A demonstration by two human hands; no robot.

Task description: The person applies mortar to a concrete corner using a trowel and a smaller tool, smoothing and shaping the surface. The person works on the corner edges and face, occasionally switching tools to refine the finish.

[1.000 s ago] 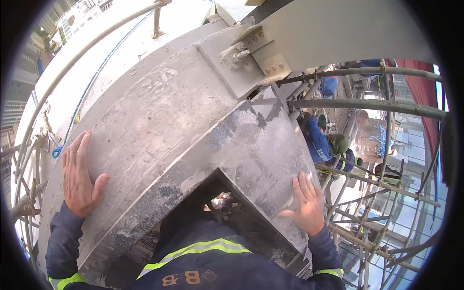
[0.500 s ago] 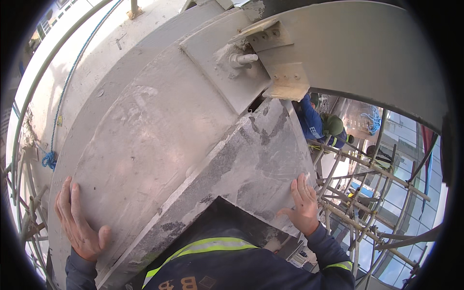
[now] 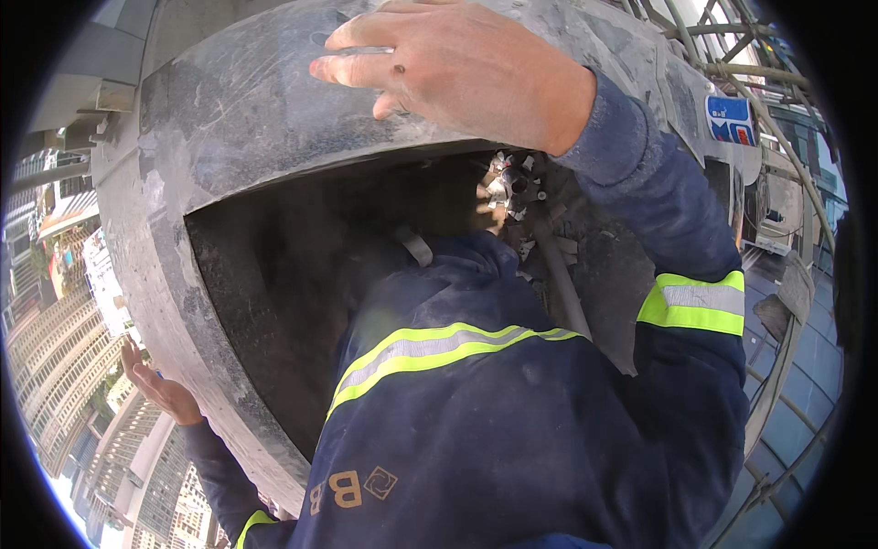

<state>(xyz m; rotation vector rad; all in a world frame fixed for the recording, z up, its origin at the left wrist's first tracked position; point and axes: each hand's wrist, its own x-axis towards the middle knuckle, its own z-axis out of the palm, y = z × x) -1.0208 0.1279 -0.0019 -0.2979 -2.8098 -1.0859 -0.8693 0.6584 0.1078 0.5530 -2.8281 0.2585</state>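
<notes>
A wide rectangular opening in a scuffed grey structure surrounds my torso, which wears a navy jacket with reflective bands. Above the opening's far edge, my right hand lies over the grey surface with its fingers stretched to the left and slightly apart. No held object shows there. At the lower left, my left hand is beside the outer edge of the structure, fingers spread and nothing visible in them. Whether its palm touches the edge I cannot tell.
Pale debris and a grey pipe lie down inside the opening. A blue, white and red can stands on the structure at the right. Scaffold poles rise beyond it. Tall buildings lie far below at the left.
The view has swung round to another side of the opening. Both hands, earlier flat on the grey surfaces, have shifted: the right reaches across the far edge, the left is at the outer edge.
</notes>
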